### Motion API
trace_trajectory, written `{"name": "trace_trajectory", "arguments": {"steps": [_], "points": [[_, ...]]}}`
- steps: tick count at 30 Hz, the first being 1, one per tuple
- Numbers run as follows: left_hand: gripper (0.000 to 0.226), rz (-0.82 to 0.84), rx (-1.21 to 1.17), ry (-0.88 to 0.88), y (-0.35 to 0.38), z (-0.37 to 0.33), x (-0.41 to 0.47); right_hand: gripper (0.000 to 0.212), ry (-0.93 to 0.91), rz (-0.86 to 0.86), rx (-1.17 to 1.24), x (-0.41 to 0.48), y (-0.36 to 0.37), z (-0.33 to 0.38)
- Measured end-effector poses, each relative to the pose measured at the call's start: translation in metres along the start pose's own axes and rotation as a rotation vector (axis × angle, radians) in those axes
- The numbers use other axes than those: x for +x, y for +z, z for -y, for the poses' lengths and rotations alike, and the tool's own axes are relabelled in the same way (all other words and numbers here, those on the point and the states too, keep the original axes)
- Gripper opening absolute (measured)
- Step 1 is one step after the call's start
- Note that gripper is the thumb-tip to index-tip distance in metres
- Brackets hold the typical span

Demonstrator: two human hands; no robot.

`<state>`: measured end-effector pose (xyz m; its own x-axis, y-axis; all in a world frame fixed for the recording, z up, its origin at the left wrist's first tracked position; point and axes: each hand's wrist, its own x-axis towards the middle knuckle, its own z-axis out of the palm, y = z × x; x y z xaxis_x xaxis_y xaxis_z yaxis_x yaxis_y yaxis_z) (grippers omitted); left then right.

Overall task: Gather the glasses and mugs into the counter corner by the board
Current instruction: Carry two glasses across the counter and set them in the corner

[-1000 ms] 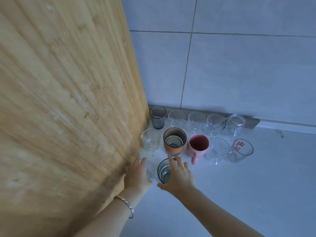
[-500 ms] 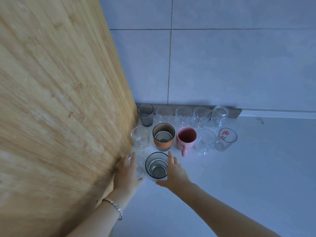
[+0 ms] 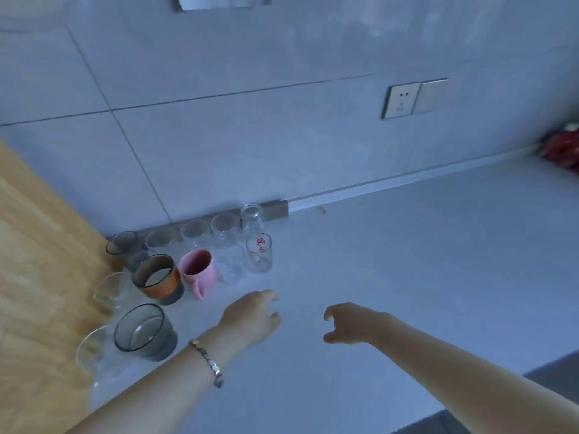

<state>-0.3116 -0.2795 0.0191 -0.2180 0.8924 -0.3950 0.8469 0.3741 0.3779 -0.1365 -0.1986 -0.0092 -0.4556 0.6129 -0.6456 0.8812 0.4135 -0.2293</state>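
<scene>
Standing upright, rims up — glasses [image 3: 194, 233], mugs [image 3: 197, 270]; both hands [image 3: 250, 321] released, empty.

You are working in dim, cool light that tints the tiled wall [image 3: 282, 145] and the counter [image 3: 391, 277] blue-grey, with no lamp in view. Shadows are soft and faint; only weak grey patches sit under the dark-rimmed glass [image 3: 142, 332] and the orange-banded cup [image 3: 156, 278]. A pale sheen lies on the upper wall. The whole frame is smeared with motion blur: your left hand [image 3: 250, 321], right hand [image 3: 351, 324] and the clear glasses near the wooden board [image 3: 34, 277] have soft edges. Straight grout lines bow and tilt toward the edges, and the red object [image 3: 562, 150] at the right border is unreadable.
</scene>
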Motion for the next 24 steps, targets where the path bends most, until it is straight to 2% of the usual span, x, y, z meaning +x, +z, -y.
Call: {"name": "trace_trajectory", "arguments": {"steps": [4, 11, 16, 20, 24], "points": [[0.037, 0.129, 0.061, 0.135, 0.047, -0.134, 0.021, 0.052, 0.182, -0.053, 0.065, -0.069, -0.009, -0.142], [0.035, 0.219, 0.228, 0.435, 0.131, -0.360, 0.040, 0.048, 0.495, -0.148, 0.203, -0.210, 0.006, -0.354], [0.028, 0.298, 0.302, 0.590, 0.192, -0.495, 0.036, 0.031, 0.710, -0.186, 0.302, -0.301, 0.031, -0.464], [0.029, 0.376, 0.400, 0.724, 0.241, -0.593, 0.030, 0.047, 0.883, -0.300, 0.496, -0.363, 0.057, -0.535], [0.031, 0.420, 0.502, 0.859, 0.292, -0.694, 0.025, 0.047, 1.025, -0.335, 0.598, -0.408, 0.080, -0.612]]}}
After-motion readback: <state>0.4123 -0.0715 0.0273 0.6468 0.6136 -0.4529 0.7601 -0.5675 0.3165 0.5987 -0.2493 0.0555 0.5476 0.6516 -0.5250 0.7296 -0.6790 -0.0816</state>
